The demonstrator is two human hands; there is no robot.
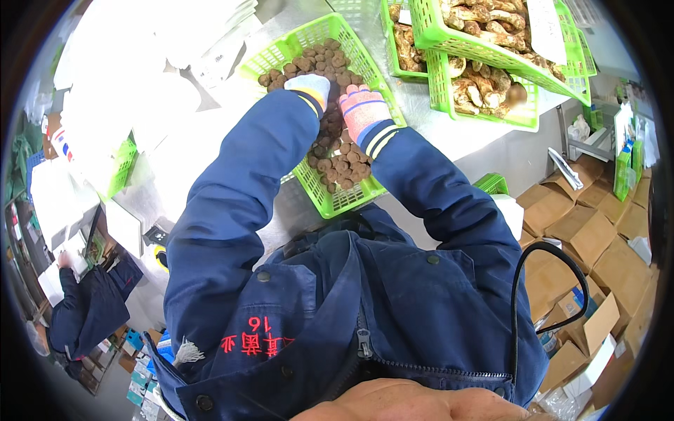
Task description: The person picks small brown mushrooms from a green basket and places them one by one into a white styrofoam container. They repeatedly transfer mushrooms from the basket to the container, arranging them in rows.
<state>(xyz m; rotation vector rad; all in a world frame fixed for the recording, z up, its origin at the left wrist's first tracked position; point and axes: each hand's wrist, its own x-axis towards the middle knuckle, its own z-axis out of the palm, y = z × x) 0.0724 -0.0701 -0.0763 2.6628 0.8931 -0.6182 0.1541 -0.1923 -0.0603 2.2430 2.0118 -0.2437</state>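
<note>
A green plastic basket [333, 206] lies before me, holding many round, dark brown lumps that look like truffles [345, 167]. Both of my hands wear knitted gloves and reach down into it. My left hand [311, 87], in a pale glove, is bent into the heap near the middle, its fingers mostly hidden. Just right of it, my right hand [364, 111] in a pink glove with blue stripes rests against the truffles near the basket's right wall, fingers curled. Whether either hand grips a truffle cannot be seen. Some basket floor shows through at the near end.
Green baskets of matsutake-like mushrooms [487, 23] are stacked at the back right of the metal table [358, 16]. White paper or foam [210, 58] lies at the left, in glare. Cardboard boxes [582, 221] cover the floor at right. Another person [92, 305] works at far left.
</note>
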